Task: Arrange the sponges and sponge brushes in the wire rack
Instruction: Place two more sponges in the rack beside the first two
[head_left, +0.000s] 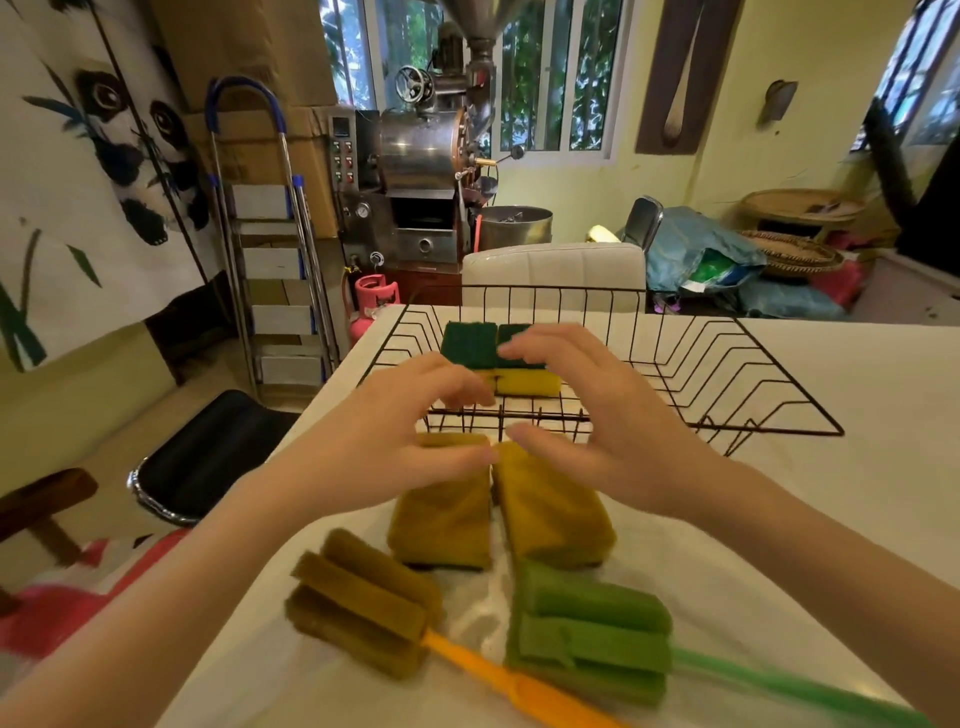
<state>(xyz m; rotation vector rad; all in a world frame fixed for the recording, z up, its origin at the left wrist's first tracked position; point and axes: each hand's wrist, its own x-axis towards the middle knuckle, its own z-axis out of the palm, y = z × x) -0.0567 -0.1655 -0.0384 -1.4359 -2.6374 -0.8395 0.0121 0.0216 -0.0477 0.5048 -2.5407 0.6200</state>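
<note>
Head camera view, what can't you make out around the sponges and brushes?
- Two sponges in the rack: near edges hidden by the left hand and right hand.
- Orange brush and green brush: handle ends cut off by the bottom edge, blurred.
- Whether either hand touches anything: unclear.

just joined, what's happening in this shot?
A person is loading a black wire rack on a white-covered table. Two green-and-yellow sponges already sit side by side inside it. Both hands are open and empty, left hand and right hand, hovering over two mustard sponges lying in front of the rack. A brown sponge brush with an orange handle and a green sponge brush lie nearest the camera, not yet in the rack.
</note>
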